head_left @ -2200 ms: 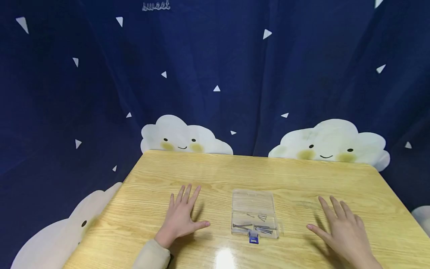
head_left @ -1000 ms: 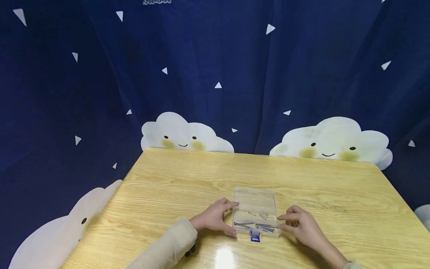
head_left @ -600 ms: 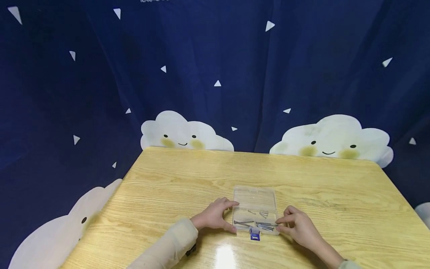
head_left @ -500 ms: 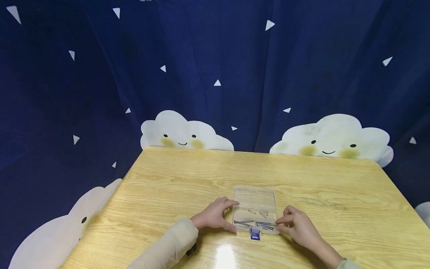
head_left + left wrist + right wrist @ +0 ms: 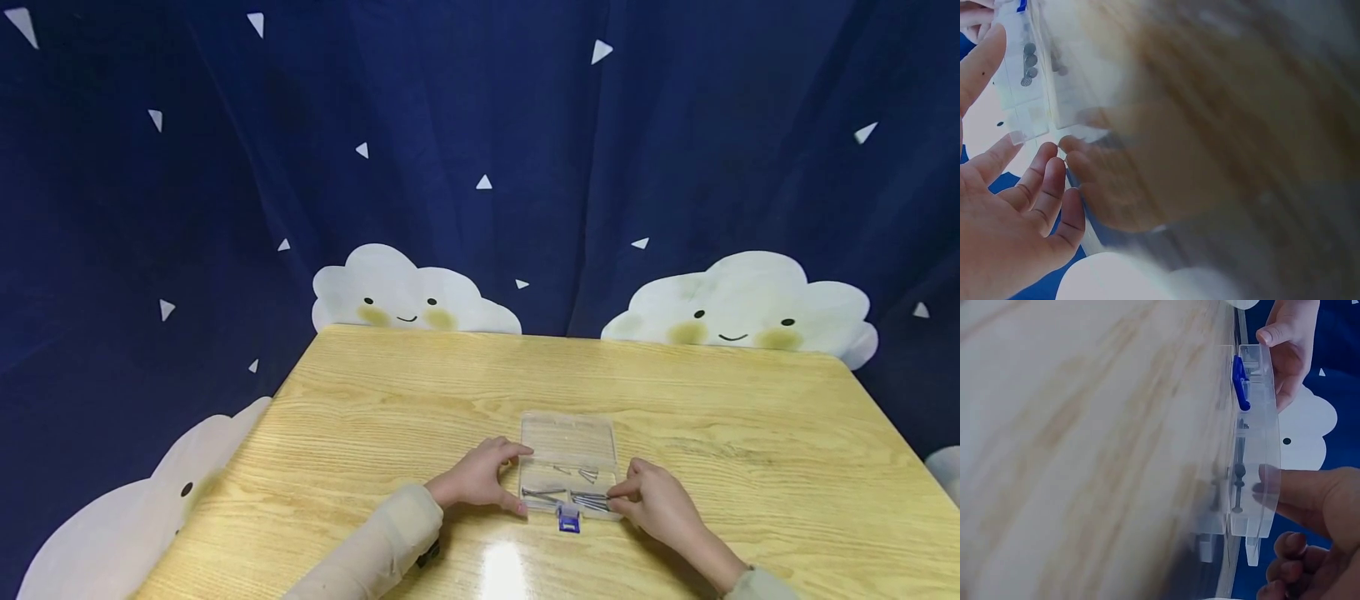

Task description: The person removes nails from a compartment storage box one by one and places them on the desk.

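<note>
A clear plastic storage box (image 5: 567,440) lies with its lid laid back and its blue latch (image 5: 569,522) hanging at the front. Long nails fill the front right compartment (image 5: 589,502) and the front left (image 5: 542,495); shorter nails (image 5: 587,475) lie behind. My left hand (image 5: 480,477) spans the left side, thumb at the front corner, a fingertip at the lid, the other fingers relaxed. Over the right wall comes my right hand (image 5: 662,507), thumb and forefinger close together at the nail ends. Whether they pinch a nail I cannot tell. Nail heads (image 5: 1029,62) show in the left wrist view.
The box stands on a light wooden table (image 5: 390,392). Behind and left of the table hangs a dark blue curtain (image 5: 420,167) printed with smiling clouds (image 5: 742,300) and white triangles. A light glare (image 5: 502,571) shines on the tabletop in front.
Both hands, spread apart at first, have come in to the box's two sides. Lately the right fingertips have slid left past the right wall toward the nails; the left hand holds its place.
</note>
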`<state>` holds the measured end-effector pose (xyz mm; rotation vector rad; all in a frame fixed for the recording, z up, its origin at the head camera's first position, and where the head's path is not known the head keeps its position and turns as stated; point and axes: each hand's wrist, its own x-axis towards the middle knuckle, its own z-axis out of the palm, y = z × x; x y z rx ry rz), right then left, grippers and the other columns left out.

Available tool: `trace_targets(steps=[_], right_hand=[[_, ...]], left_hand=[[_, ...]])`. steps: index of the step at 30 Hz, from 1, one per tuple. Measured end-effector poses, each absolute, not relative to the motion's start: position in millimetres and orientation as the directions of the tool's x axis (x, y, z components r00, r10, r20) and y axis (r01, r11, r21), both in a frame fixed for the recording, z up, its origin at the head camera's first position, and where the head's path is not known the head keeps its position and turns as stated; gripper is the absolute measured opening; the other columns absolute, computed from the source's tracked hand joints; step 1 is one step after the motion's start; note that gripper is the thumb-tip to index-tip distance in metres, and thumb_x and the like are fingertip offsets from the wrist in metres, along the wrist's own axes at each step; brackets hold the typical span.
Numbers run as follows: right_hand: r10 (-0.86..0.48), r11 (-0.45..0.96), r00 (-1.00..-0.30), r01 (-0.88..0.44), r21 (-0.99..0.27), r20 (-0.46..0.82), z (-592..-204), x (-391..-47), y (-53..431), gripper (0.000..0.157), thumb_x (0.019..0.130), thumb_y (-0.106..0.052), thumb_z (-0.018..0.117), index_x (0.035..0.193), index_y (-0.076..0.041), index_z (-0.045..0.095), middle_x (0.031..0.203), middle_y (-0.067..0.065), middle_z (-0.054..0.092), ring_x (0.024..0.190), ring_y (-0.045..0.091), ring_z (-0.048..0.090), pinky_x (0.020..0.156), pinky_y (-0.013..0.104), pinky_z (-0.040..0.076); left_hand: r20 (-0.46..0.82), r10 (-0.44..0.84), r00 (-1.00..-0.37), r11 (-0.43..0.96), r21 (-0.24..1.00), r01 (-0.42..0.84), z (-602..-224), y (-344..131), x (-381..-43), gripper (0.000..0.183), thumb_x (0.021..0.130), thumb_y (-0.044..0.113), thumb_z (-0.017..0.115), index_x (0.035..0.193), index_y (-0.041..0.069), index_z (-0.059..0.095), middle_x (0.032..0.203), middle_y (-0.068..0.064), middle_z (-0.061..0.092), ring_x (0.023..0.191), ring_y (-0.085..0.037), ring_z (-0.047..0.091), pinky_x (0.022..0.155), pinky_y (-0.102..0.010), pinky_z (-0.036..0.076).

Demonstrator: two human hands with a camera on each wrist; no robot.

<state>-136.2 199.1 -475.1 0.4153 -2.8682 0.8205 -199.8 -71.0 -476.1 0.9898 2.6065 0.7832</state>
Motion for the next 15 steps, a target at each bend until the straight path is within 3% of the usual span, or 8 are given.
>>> trace_targets(steps=[3, 7, 15], right_hand=[[-0.218, 0.835, -0.964, -0.266, -0.483, 0.154, -473.0, -136.9, 197.2, 0.010, 0.066, -0.015, 0.079, 0.075, -0.013, 0.075, 0.063, -0.010, 0.048, 0.054, 0.004, 0.037, 0.049, 0.021, 0.031], [-0.214, 0.831, -0.971, -0.237, -0.503, 0.103, -469.9, -138.0, 196.3, 0.009, 0.067, -0.013, 0.078, 0.075, -0.013, 0.075, 0.070, -0.001, 0.066, 0.058, 0.006, 0.048, 0.050, 0.023, 0.034], [-0.275, 0.772, -0.959, -0.265, -0.578, 0.073, -469.9, -140.1, 200.3, 0.010, 0.069, -0.017, 0.077, 0.078, -0.013, 0.075, 0.077, 0.001, 0.070, 0.070, 0.013, 0.060, 0.056, 0.024, 0.042]], left_hand=[[-0.036, 0.673, -0.739, 0.626, 0.559, 0.543, -475.5, -70.6, -199.8, 0.078, 0.062, 0.037, 0.083, 0.128, 0.012, 0.051, 0.103, -0.001, 0.053, 0.095, -0.016, 0.047, 0.080, -0.025, 0.039], [-0.037, 0.673, -0.739, 0.627, 0.558, 0.543, -475.3, -70.1, -200.2, 0.078, 0.062, 0.037, 0.083, 0.128, 0.013, 0.050, 0.103, -0.001, 0.053, 0.095, -0.016, 0.047, 0.079, -0.025, 0.039], [-0.046, 0.672, -0.739, 0.629, 0.561, 0.538, -476.9, -70.3, -200.6, 0.077, 0.063, 0.037, 0.082, 0.128, 0.012, 0.050, 0.102, -0.001, 0.053, 0.096, -0.016, 0.047, 0.080, -0.026, 0.039]])
